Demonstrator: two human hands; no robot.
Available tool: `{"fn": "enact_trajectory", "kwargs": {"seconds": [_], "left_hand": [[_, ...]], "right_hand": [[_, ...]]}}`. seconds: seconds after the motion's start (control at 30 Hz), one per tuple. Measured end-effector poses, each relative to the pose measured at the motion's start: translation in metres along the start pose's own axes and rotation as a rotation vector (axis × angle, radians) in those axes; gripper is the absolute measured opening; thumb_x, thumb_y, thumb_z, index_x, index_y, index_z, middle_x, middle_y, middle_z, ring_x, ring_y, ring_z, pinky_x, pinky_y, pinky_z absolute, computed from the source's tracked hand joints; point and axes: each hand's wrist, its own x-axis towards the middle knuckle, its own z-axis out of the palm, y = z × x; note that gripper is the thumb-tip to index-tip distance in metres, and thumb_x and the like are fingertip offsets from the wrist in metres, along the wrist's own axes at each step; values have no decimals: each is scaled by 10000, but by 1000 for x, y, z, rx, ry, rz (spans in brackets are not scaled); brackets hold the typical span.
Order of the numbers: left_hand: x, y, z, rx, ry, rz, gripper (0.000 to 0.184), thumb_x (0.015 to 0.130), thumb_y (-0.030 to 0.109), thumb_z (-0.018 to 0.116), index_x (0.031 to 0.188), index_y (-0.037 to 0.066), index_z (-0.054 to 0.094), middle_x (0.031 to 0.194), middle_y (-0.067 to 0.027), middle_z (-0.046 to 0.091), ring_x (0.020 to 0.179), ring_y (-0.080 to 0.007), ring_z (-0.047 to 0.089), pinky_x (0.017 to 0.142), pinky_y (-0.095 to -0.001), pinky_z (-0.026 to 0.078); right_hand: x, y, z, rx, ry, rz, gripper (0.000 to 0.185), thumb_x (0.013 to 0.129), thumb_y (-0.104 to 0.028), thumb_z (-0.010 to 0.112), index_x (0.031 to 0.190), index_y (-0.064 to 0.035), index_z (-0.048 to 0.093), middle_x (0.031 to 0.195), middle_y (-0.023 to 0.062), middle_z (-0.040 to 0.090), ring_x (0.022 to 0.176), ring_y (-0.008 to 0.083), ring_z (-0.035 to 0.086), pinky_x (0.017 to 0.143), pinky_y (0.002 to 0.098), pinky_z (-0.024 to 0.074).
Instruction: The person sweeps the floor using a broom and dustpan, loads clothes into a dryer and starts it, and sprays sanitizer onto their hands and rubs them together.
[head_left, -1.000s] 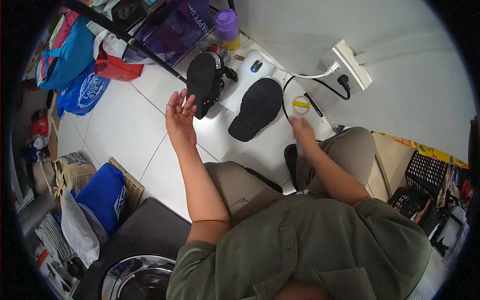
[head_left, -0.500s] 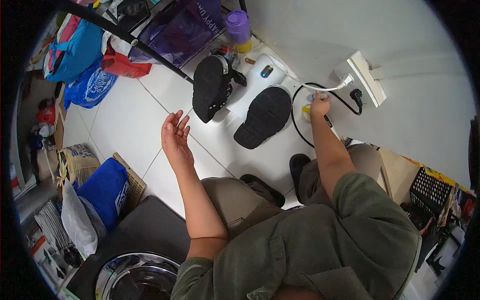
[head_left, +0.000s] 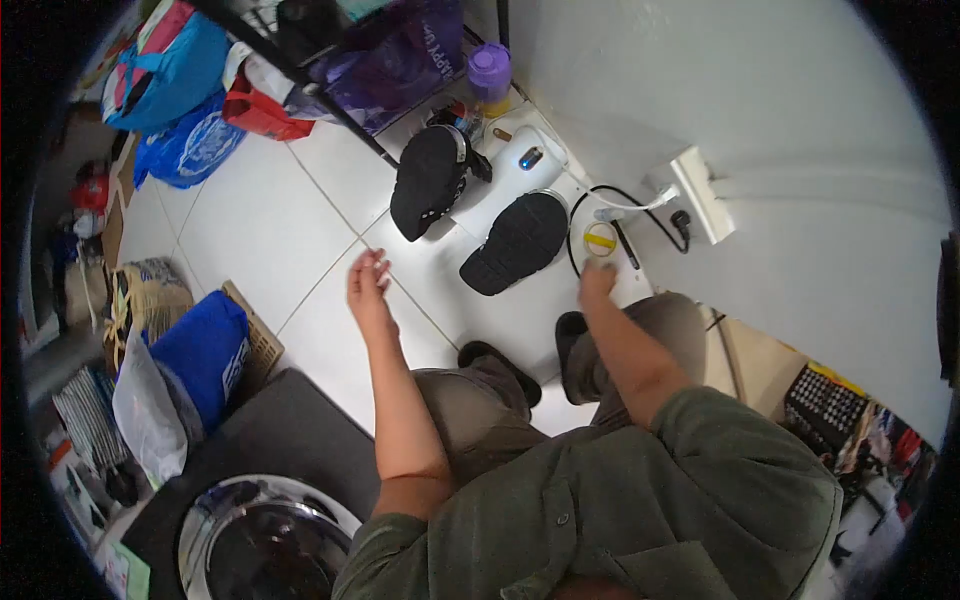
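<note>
My left hand hangs above the tiled floor, fingers loosely bent and apart, with nothing in it. My right hand is blurred, just on my side of a yellow round item like a tape roll; its fingers do not show clearly. Beyond lie a small clear item and a thin black stick-like item. Ahead, a black shoe rests sole up on a white device with a lit display. A second black shoe leans at its left side.
A white plug and a black plug are at the wall socket. A purple bottle stands near the wall. Bags, including a blue one, sit at the left. A dark-topped appliance with a round door is at lower left.
My right hand has drawn back toward me from the small clear item near the socket. My left hand has shifted slightly right and down in view. The view itself has moved a little.
</note>
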Motion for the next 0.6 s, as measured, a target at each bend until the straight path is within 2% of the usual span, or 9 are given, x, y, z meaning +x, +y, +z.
{"fn": "enact_trajectory", "kwargs": {"seconds": [0.1,0.2,0.23,0.3,0.33,0.4,0.47,0.53,0.6], "left_hand": [[-31,-23,-21,-266,-57,-338,375,843,386,427,1022,67,509,987,-46,564,825,-135,524,694,-229,377],[-97,-49,-34,-320,106,-519,621,800,580,323,1144,74,426,1094,-63,501,888,-176,479,746,-323,367],[-133,-20,-18,-461,226,-613,625,794,594,317,1119,75,437,1096,-64,498,833,-180,466,735,-337,371],[-206,20,-9,-843,-287,-536,686,801,605,266,1248,88,321,1286,-110,330,1130,-206,371,952,-382,260],[-249,112,13,-1006,-119,-411,612,850,514,253,1282,81,279,1330,-112,262,1215,-219,283,1011,-346,154],[-298,209,24,-228,36,-114,540,880,410,259,1293,62,250,1347,-111,230,1237,-235,225,1019,-331,121],[-311,256,-10,447,50,-37,520,895,344,269,1309,38,196,1371,-116,169,1263,-241,145,1024,-322,88],[-348,290,-21,391,165,-10,527,886,347,296,1304,39,203,1355,-128,198,1256,-242,167,1017,-327,112],[-390,312,-20,310,289,6,544,868,352,351,1293,40,216,1324,-153,255,1243,-245,209,1003,-336,159]], "right_hand": [[-124,-24,-67,-323,-654,-259,425,756,-249,574,1062,27,474,1110,219,454,1027,332,447,872,381,352],[-245,-85,-147,-366,-1095,-1053,545,811,-338,455,1229,-15,323,1314,192,248,1211,348,239,966,455,230],[-272,-100,-160,-488,-1171,-1026,566,819,-375,414,1250,-29,288,1337,173,197,1225,343,209,969,474,212],[-300,-118,-160,-798,-1178,-960,605,834,-445,338,1278,-48,238,1365,140,139,1241,327,175,976,484,190],[-287,-122,-144,-627,-1242,-677,617,838,-473,311,1281,-51,232,1364,127,146,1239,319,179,975,477,196],[-282,-136,-131,64,-1292,176,639,844,-522,265,1283,-59,229,1359,102,176,1231,306,194,964,462,218],[-378,-189,-231,43,-1496,186,549,853,-475,303,1251,-96,285,1201,97,347,1098,281,334,883,432,308],[-424,-210,-296,-9,-1695,189,462,863,-428,341,1219,-134,341,1043,91,518,965,255,473,802,403,397],[-437,-219,-324,-295,-1860,172,706,799,-610,274,1255,-71,268,1317,74,264,1144,287,297,860,406,344]]}}
